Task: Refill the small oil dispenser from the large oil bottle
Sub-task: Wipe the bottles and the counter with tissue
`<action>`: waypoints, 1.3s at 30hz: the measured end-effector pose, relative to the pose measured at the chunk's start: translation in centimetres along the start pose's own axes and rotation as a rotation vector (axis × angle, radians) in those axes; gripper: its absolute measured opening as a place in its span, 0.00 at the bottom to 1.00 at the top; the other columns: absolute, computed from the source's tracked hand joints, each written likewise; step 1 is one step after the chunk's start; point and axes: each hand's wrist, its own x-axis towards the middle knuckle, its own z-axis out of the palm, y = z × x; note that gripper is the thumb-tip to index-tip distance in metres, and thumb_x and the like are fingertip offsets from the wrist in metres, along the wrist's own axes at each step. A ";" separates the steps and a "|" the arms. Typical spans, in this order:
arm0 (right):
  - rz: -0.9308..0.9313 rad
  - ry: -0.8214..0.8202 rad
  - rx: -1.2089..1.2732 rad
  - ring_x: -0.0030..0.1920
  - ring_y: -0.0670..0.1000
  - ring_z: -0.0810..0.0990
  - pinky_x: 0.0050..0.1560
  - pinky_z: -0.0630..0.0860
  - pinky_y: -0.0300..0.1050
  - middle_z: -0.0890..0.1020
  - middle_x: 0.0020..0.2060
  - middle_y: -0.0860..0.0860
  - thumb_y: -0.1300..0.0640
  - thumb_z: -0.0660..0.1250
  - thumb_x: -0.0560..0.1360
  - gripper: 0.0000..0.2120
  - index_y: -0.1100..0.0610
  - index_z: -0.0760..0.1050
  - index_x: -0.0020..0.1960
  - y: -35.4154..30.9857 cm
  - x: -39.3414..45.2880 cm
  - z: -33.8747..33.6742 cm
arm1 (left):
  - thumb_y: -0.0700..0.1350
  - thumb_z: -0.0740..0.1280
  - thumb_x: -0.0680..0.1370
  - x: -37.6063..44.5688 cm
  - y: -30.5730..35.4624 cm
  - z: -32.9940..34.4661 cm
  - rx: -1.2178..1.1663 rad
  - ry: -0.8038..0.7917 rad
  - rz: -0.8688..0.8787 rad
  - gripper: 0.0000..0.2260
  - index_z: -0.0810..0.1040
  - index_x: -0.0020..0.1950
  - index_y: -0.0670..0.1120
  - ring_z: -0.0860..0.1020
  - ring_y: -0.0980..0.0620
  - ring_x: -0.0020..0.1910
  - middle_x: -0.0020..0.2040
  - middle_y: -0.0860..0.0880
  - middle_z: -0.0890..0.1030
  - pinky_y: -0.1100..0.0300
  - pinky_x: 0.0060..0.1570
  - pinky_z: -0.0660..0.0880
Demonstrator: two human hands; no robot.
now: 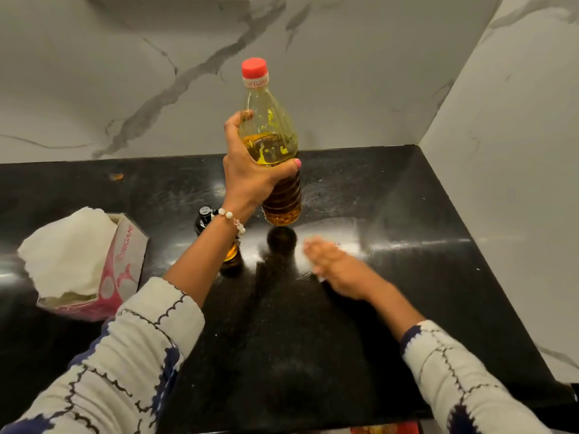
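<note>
My left hand (247, 170) grips the large oil bottle (272, 142) around its middle and holds it upright just above the black counter (391, 214). The bottle is clear plastic with a red cap on and is about half full of amber oil. The small oil dispenser (205, 219), dark with a black top and a little oil at its base, stands on the counter and is mostly hidden behind my left wrist. My right hand (335, 264) is blurred, fingers relaxed and holding nothing, low over the counter right of the bottle's shadow.
A pink tissue box (119, 270) with white tissue sticking out lies at the left of the counter. Marble walls close the back and the right side. The counter's front edge runs along the bottom of the view.
</note>
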 end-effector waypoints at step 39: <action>-0.144 -0.101 -0.039 0.76 0.44 0.40 0.74 0.37 0.40 0.48 0.76 0.46 0.61 0.60 0.78 0.31 0.53 0.49 0.77 -5.0 -1.2 3.9 | 0.47 0.81 0.61 -3.2 -0.9 0.1 0.014 -0.099 -0.005 0.42 0.61 0.69 0.47 0.78 0.59 0.55 0.60 0.53 0.74 0.62 0.56 0.77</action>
